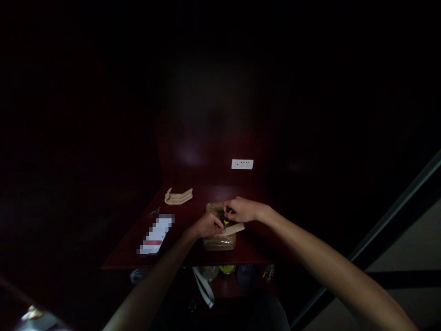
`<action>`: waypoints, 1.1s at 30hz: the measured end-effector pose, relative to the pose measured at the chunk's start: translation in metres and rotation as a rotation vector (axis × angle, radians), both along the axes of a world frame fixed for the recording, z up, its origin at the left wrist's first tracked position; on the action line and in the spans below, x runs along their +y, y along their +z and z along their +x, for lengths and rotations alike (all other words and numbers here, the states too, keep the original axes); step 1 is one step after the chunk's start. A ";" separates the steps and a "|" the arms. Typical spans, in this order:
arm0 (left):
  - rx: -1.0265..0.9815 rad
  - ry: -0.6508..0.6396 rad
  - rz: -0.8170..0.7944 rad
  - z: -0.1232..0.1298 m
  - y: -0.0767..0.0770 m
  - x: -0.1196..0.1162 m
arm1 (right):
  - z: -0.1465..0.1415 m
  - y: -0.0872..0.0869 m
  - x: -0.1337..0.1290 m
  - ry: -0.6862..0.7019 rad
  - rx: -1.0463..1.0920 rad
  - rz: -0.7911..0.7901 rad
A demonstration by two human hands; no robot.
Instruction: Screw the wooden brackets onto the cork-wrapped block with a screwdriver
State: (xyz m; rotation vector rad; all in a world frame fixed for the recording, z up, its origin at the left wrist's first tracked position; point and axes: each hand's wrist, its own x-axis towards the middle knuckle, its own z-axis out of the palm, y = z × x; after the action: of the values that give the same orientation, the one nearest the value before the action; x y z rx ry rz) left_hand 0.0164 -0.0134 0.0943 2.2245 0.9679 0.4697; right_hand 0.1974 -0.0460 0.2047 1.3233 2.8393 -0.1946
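My right hand point(240, 209) is closed around a short screwdriver point(226, 220) with a black and yellow handle. It points down at a pale wooden strip point(236, 229). The left end of that strip is pinched by my left hand point(207, 225), whose fingertips are close to the screwdriver's tip; whether a screw sits there is too small to tell. Beneath the strip lies a block wrapped in shiny brown tape point(219, 244), flat on the dark red table point(186, 255).
Several curved pale wooden pieces point(179, 198) lie together at the back left. Small thin items point(155, 211) rest near a phone point(157, 235) on the left. A white wall socket point(242, 164) is behind. Under the tabletop, a white strap point(204, 287) hangs before a shelf of containers.
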 end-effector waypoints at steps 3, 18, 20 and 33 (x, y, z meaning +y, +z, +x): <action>0.005 -0.010 0.002 0.000 0.002 0.000 | -0.002 0.000 0.000 -0.015 -0.024 0.020; 0.009 0.010 -0.031 -0.001 0.001 -0.002 | -0.008 0.006 -0.001 -0.011 -0.068 0.019; 0.004 0.000 -0.036 -0.001 0.001 -0.002 | -0.008 0.005 0.001 0.000 -0.068 0.020; 0.000 0.009 -0.011 -0.002 -0.001 -0.002 | -0.008 0.005 -0.001 -0.010 -0.080 0.026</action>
State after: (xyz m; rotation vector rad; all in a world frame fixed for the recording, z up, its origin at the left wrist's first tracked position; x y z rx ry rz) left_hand 0.0147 -0.0150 0.0937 2.2107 0.9783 0.4677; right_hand 0.1895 -0.0469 0.2101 1.3186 2.7794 -0.1028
